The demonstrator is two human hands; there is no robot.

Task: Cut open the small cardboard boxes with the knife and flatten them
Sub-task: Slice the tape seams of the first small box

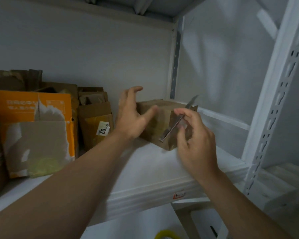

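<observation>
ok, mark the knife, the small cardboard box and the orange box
knife [171, 129], head view, mid handle.
small cardboard box [164, 104], head view, top face.
orange box [22, 107], head view, printed front.

Knife [174, 125] tip — blurred, indistinct.

The box [160, 118] stands on the shelf [145, 163], cartons [41, 131] left of it, left hand [129, 118] at its left side, right hand [195, 140] and knife [171, 130] before it.
</observation>
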